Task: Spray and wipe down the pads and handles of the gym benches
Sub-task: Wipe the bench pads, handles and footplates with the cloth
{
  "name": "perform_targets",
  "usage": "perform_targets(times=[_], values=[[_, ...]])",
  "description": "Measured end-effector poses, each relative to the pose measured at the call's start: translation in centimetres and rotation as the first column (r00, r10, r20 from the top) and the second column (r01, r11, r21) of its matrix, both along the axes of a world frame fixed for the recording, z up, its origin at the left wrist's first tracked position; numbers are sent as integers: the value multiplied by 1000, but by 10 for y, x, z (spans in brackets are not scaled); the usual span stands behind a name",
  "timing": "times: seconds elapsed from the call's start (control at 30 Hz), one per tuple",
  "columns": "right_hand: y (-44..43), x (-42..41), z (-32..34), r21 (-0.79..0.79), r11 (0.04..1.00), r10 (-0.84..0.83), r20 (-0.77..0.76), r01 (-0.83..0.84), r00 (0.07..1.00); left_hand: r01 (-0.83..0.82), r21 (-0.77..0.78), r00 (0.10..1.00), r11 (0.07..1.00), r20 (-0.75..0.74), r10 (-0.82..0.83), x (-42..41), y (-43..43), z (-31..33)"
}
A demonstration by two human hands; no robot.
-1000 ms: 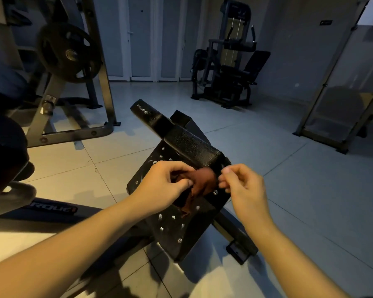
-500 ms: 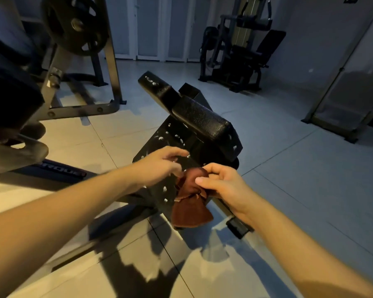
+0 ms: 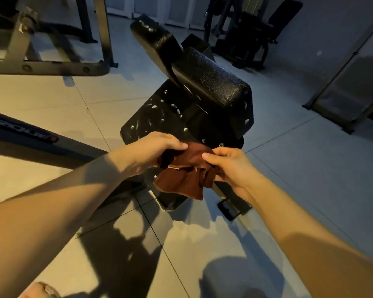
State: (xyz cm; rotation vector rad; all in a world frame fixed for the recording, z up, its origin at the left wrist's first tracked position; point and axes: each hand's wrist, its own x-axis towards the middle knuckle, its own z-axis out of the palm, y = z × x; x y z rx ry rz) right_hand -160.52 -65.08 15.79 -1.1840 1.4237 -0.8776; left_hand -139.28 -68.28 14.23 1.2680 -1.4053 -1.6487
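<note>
- Gripping a brown cloth [image 3: 181, 179] between them, both hands sit nearest the camera, with bare forearms reaching in from the lower edge.
- Left hand [image 3: 157, 148]: fingers and thumb curled, pinching the cloth's upper left edge.
- Right hand [image 3: 230, 166]: thumb on top, fingers curled beneath, pinching the cloth's upper right edge.
- Cloth: crumpled and folded, its lower corner hanging free in front of the lower part of the bench's black metal plate [image 3: 159, 117]. Contact with the plate cannot be told.
- Plate: tilted, dotted with pale spots; whether these are bolts or droplets cannot be told.
- Black textured pad [image 3: 211, 82]: mounted above the plate, just beyond the hands, apart from the cloth.
- Second black pad [image 3: 153, 39]: farther back, angled up to the left, with pale marks near its far end.
- Tiled floor [image 3: 289, 168]: pale, crossed by the arms' shadows.
- Left side: dark beam [image 3: 30, 136] with lettering lies low; a grey rack frame [image 3: 52, 67] stands beyond it.
- Far end: dark exercise machine [image 3: 246, 29] near the wall; framed panel [image 3: 349, 93] at right.
</note>
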Motion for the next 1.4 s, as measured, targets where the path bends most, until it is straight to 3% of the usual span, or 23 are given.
perform_targets(times=[0.1,0.2,0.37,0.5,0.67,0.8,0.97,1.07,1.13,1.27,1.4], values=[[-12,1,-17,2,996,-93,4,93,996,99,92,995,991,-31,-97,2,-11,-17],[-16,0,-26,11,992,-124,-32,124,992,97,148,995,984,-40,-91,0,-19,-24],[-9,-11,-4,-64,988,-152,-202,142,967,-151,135,986,979,-52,159,-14,-32,-25],[7,-23,34,-377,911,-314,-377,165,871,-464,111,867,879,-146,477,-36,-43,-27],[14,-16,81,-717,695,-423,-353,49,834,-578,212,693,788,-383,611,-68,-56,-31],[2,-1,103,-805,592,-410,-345,-41,844,-585,278,567,762,-531,630,-83,-67,-23],[-11,7,100,-770,638,-334,-306,-26,892,-506,389,416,770,-673,612,-98,-72,-8],[-9,9,100,-779,627,-320,-254,3,913,-374,450,303,811,-767,566,-99,-65,-3],[-8,9,100,-785,619,-315,-238,9,919,-332,478,285,814,-771,569,-94,-66,-1],[-11,5,100,-773,634,-300,-266,-16,916,-330,525,337,785,-711,617,-97,-78,-2],[-13,2,95,-742,648,-332,-480,-174,812,-291,543,340,787,-711,616,-111,-76,-8]])
